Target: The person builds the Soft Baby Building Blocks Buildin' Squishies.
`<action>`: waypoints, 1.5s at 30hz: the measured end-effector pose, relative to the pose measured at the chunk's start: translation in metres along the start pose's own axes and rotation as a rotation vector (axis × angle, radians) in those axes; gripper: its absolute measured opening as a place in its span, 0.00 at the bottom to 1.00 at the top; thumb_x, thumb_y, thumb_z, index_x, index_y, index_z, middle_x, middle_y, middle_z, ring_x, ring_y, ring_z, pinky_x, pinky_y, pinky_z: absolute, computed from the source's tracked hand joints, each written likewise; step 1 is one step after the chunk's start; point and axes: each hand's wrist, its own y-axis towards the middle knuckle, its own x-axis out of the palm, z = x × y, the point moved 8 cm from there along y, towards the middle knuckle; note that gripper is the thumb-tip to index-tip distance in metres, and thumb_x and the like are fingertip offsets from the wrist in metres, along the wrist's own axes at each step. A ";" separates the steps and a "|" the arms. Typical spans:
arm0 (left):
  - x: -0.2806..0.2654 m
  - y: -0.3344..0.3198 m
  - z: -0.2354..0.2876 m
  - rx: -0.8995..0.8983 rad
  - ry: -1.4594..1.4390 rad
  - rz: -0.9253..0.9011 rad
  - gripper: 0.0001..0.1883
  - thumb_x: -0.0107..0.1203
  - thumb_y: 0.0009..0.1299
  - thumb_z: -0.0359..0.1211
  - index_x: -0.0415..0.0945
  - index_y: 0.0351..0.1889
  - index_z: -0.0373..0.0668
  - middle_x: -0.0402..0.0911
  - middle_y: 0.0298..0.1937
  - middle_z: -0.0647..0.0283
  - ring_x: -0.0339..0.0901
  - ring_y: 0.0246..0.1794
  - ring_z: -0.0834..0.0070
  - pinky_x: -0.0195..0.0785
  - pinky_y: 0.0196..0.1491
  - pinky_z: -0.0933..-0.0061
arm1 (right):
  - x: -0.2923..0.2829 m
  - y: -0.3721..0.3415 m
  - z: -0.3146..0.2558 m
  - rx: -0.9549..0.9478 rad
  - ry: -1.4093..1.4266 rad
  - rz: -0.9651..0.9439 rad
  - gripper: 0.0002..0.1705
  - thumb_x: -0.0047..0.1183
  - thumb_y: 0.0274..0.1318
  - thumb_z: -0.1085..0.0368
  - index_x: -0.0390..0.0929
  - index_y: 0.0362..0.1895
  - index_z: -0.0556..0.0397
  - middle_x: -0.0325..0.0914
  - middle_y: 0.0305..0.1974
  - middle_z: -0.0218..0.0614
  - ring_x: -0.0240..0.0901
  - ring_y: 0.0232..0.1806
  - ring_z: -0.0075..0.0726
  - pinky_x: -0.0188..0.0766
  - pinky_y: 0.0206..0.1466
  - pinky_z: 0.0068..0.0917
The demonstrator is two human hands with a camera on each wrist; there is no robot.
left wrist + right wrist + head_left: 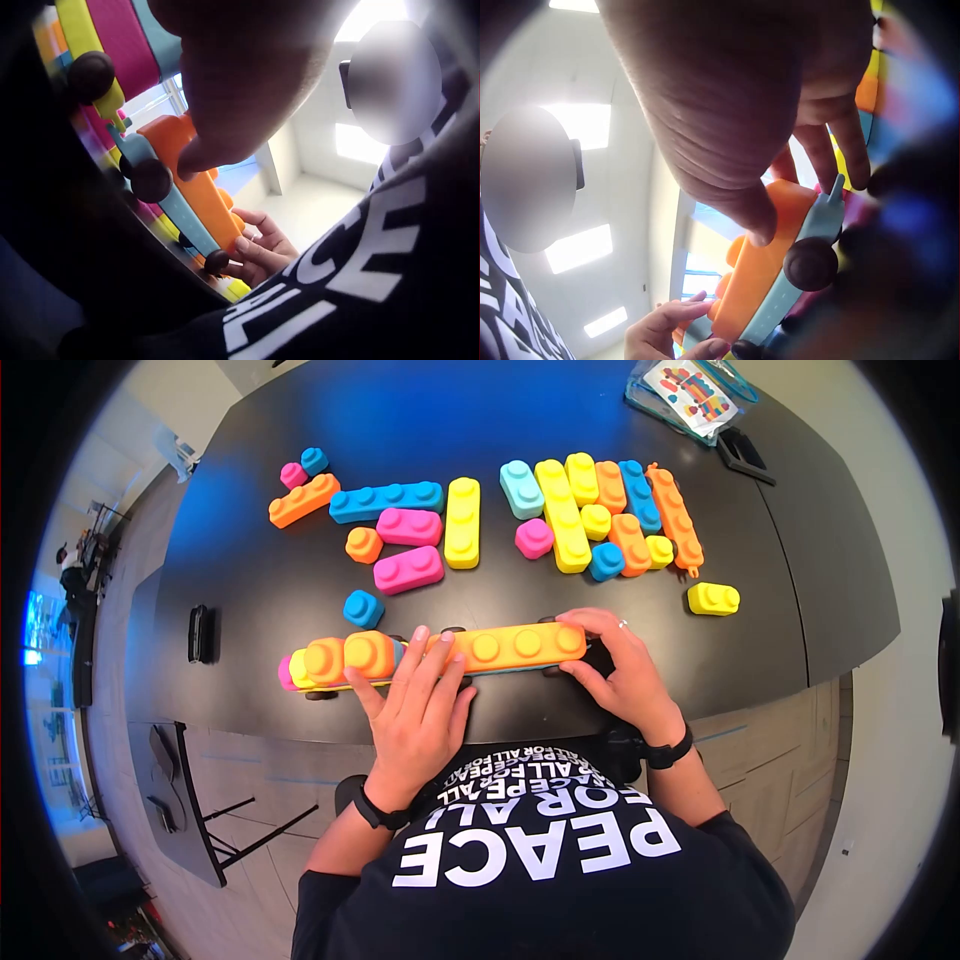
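Near six o'clock on the counter (pixel 750 650), the left hand (pixel 412 718) grips the orange bar's (pixel 506 646) nine o'clock end; the right hand (pixel 637 678) pinches its three o'clock end, probably to keep it level. The left wrist view bares the blue base (pixel 183 214) and round wheel (pixel 151 180); only the head view shows the bag (pixel 690 398), between one and two o'clock.

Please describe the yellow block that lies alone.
On the black table, find the block cluster on the right. Near the close end of its long orange piece lies a two-knob yellow block; unlike the cluster's yellow blocks, it touches no other.
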 end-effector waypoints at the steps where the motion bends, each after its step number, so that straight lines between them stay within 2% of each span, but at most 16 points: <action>1: 0.005 -0.003 0.001 0.006 0.013 -0.025 0.24 0.73 0.82 0.39 0.91 0.75 0.49 0.88 0.83 0.67 0.79 0.90 0.64 0.09 0.96 0.17 | 0.001 0.000 0.001 0.041 0.013 -0.002 0.34 0.81 0.66 0.73 0.84 0.74 0.51 0.89 0.69 0.49 0.86 0.71 0.64 0.82 0.75 0.49; 7: 0.018 -0.010 0.004 0.052 0.090 -0.077 0.29 0.72 0.82 0.41 0.87 0.81 0.49 0.86 0.85 0.67 0.78 0.91 0.65 0.04 0.94 0.16 | 0.003 0.005 0.003 -0.014 -0.002 -0.039 0.34 0.81 0.65 0.73 0.84 0.74 0.52 0.88 0.67 0.48 0.86 0.70 0.63 0.82 0.74 0.48; 10: 0.014 -0.007 0.004 0.028 0.026 -0.079 0.35 0.78 0.77 0.37 0.84 0.83 0.47 0.86 0.85 0.67 0.77 0.91 0.64 0.03 0.95 0.19 | 0.003 0.006 0.003 -0.024 -0.013 -0.041 0.34 0.81 0.65 0.73 0.84 0.74 0.52 0.88 0.67 0.47 0.86 0.69 0.63 0.82 0.74 0.48; 13: 0.017 -0.009 0.004 0.038 0.065 -0.110 0.32 0.73 0.80 0.42 0.85 0.82 0.48 0.84 0.88 0.67 0.76 0.92 0.65 0.01 0.93 0.17 | 0.002 0.008 0.002 -0.025 -0.018 -0.047 0.34 0.81 0.65 0.73 0.84 0.74 0.52 0.88 0.67 0.47 0.86 0.69 0.63 0.82 0.74 0.48; 16: 0.014 -0.011 0.010 -0.004 0.025 -0.092 0.39 0.79 0.75 0.37 0.81 0.85 0.43 0.81 0.90 0.59 0.72 0.94 0.54 0.17 0.97 0.20 | 0.003 0.009 0.000 -0.023 -0.030 -0.048 0.34 0.80 0.65 0.73 0.84 0.73 0.52 0.88 0.67 0.47 0.86 0.69 0.64 0.82 0.75 0.48; 19: 0.020 -0.016 0.008 0.048 -0.261 -0.144 0.42 0.79 0.74 0.34 0.78 0.87 0.40 0.77 0.92 0.53 0.67 0.96 0.46 0.41 0.97 0.24 | 0.004 0.009 -0.001 -0.009 -0.022 -0.049 0.34 0.80 0.65 0.73 0.84 0.73 0.51 0.88 0.67 0.47 0.85 0.69 0.64 0.82 0.75 0.48; 22: 0.013 -0.008 0.018 0.120 -0.220 -0.169 0.43 0.80 0.73 0.32 0.78 0.87 0.37 0.76 0.92 0.50 0.66 0.96 0.43 0.57 0.94 0.30 | 0.005 0.010 -0.002 -0.012 -0.044 -0.065 0.34 0.82 0.65 0.70 0.84 0.72 0.52 0.88 0.67 0.47 0.85 0.70 0.63 0.82 0.74 0.49; 25: 0.012 0.003 0.019 0.111 -0.203 -0.227 0.42 0.81 0.70 0.33 0.81 0.84 0.41 0.77 0.90 0.51 0.71 0.92 0.46 0.58 0.93 0.32 | -0.008 0.023 -0.016 -0.084 -0.071 -0.139 0.33 0.83 0.65 0.64 0.85 0.72 0.52 0.88 0.67 0.47 0.85 0.70 0.62 0.82 0.74 0.49; 29: 0.005 0.012 0.019 0.100 -0.213 -0.277 0.42 0.81 0.68 0.34 0.82 0.83 0.43 0.77 0.88 0.53 0.74 0.88 0.49 0.59 0.92 0.33 | -0.035 0.048 -0.005 -0.010 -0.232 -0.097 0.36 0.82 0.69 0.58 0.84 0.77 0.49 0.88 0.70 0.41 0.86 0.65 0.54 0.82 0.70 0.48; 31: 0.001 0.014 0.018 0.094 -0.230 -0.300 0.42 0.82 0.68 0.35 0.82 0.83 0.43 0.76 0.88 0.53 0.74 0.88 0.49 0.59 0.92 0.33 | -0.033 0.067 -0.015 -0.095 -0.302 -0.127 0.36 0.81 0.70 0.58 0.84 0.78 0.47 0.86 0.71 0.41 0.86 0.66 0.55 0.82 0.69 0.48; 33: -0.003 0.017 0.017 0.086 -0.242 -0.326 0.42 0.82 0.68 0.35 0.82 0.83 0.43 0.76 0.89 0.53 0.74 0.88 0.50 0.59 0.92 0.33 | -0.022 0.092 -0.033 -0.178 -0.343 -0.202 0.37 0.79 0.72 0.58 0.82 0.81 0.45 0.85 0.71 0.43 0.85 0.68 0.57 0.83 0.70 0.48; 36: -0.005 0.019 0.016 0.076 -0.260 -0.356 0.42 0.82 0.68 0.35 0.81 0.83 0.42 0.75 0.89 0.53 0.74 0.88 0.51 0.59 0.92 0.33 | 0.013 0.117 -0.029 -0.163 -0.447 -0.352 0.39 0.79 0.72 0.57 0.81 0.83 0.43 0.84 0.70 0.45 0.85 0.67 0.61 0.84 0.69 0.50; 37: -0.006 0.019 0.016 0.074 -0.266 -0.359 0.42 0.82 0.68 0.35 0.81 0.83 0.42 0.75 0.89 0.53 0.74 0.88 0.51 0.59 0.92 0.33 | 0.025 0.126 -0.034 -0.102 -0.466 -0.442 0.42 0.79 0.73 0.55 0.79 0.86 0.45 0.84 0.67 0.49 0.86 0.65 0.63 0.84 0.68 0.53; 41: -0.007 0.018 0.014 0.065 -0.287 -0.357 0.42 0.82 0.69 0.35 0.81 0.84 0.43 0.75 0.90 0.54 0.73 0.89 0.51 0.59 0.93 0.32 | 0.069 0.158 -0.017 -0.085 -0.616 -0.571 0.46 0.78 0.74 0.53 0.75 0.89 0.48 0.84 0.64 0.57 0.88 0.62 0.69 0.84 0.67 0.57; 44: -0.008 0.016 0.011 0.053 -0.284 -0.353 0.42 0.82 0.69 0.36 0.81 0.84 0.43 0.75 0.90 0.54 0.72 0.90 0.51 0.59 0.93 0.32 | 0.083 0.175 -0.003 -0.051 -0.580 -0.658 0.40 0.78 0.74 0.54 0.78 0.83 0.51 0.85 0.62 0.59 0.88 0.61 0.70 0.84 0.67 0.57; 45: -0.009 0.016 0.010 0.052 -0.287 -0.355 0.42 0.82 0.69 0.36 0.81 0.84 0.44 0.75 0.90 0.54 0.72 0.90 0.51 0.59 0.93 0.32 | 0.082 0.178 -0.003 -0.060 -0.577 -0.606 0.36 0.77 0.74 0.56 0.80 0.79 0.53 0.86 0.61 0.59 0.88 0.61 0.70 0.84 0.66 0.57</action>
